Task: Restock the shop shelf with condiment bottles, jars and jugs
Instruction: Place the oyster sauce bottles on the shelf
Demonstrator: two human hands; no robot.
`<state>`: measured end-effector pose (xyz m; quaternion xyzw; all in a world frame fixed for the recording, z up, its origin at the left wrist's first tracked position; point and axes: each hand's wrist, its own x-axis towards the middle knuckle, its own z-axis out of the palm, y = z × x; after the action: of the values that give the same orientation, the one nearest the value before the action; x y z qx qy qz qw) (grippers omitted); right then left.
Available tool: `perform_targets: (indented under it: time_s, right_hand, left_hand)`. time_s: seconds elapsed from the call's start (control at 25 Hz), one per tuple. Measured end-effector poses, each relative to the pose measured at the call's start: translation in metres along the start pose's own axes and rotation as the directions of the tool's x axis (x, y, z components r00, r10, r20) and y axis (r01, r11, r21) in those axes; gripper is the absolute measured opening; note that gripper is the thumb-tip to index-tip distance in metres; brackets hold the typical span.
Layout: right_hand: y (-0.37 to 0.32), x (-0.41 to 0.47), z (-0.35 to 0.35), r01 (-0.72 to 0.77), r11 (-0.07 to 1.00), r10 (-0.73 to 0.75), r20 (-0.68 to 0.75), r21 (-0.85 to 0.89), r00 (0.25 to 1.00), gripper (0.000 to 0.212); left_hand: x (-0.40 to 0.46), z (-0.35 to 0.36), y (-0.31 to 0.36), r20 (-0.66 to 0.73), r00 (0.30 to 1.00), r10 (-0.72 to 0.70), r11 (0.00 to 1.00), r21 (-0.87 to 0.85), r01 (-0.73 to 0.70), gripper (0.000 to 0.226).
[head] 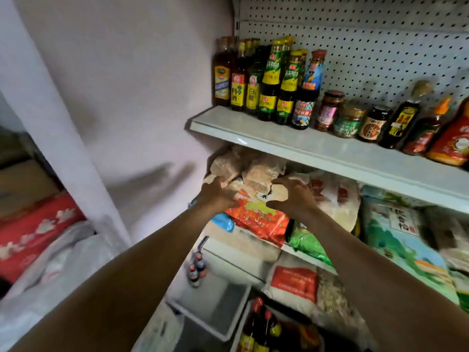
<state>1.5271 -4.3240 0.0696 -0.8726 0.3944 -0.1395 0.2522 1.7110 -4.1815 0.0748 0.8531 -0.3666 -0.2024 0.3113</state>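
Note:
My left hand and my right hand reach under the upper white shelf into a pile of bags. Fingers of my left hand curl on a clear bag of pale grain. Thumb and curled fingers of my right hand close round the white top of an orange bag. On the upper shelf stand tall condiment bottles at the left, three jars in the middle and sauce bottles at the right. More dark bottles with red caps stand low down.
Pegboard backs the shelf. A pale wall closes the left side. Rice bags and a green packet fill the lower shelf. Below are a white bin and small bottles. A red box and plastic-wrapped goods lie at the left.

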Motion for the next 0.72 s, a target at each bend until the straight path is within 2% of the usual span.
perform_targets:
  time_s: [0.12,0.24,0.48,0.72]
  right_hand:
    - [-0.007,-0.004,0.025,0.018,1.0,-0.019,0.052,0.01,0.998,0.068]
    - [-0.011,-0.001,0.054,0.008,1.0,-0.008,0.091,0.0,0.996,0.065]
    - [-0.036,0.028,0.119,-0.081,0.997,0.08,0.179,0.001,0.981,0.066]
    - [-0.06,0.072,0.19,-0.191,0.982,0.183,0.269,0.001,0.946,0.074]
  left_hand:
    - [-0.005,-0.003,-0.026,0.012,0.999,-0.036,0.999,0.014,0.036,0.089]
    - [0.0,-0.003,-0.051,0.009,1.0,-0.03,0.999,-0.02,0.03,0.072]
    - [0.042,-0.003,-0.12,0.074,0.989,-0.132,0.991,-0.023,0.134,0.085]
    - [0.108,-0.011,-0.186,0.199,0.957,-0.212,0.976,-0.007,0.217,0.08]
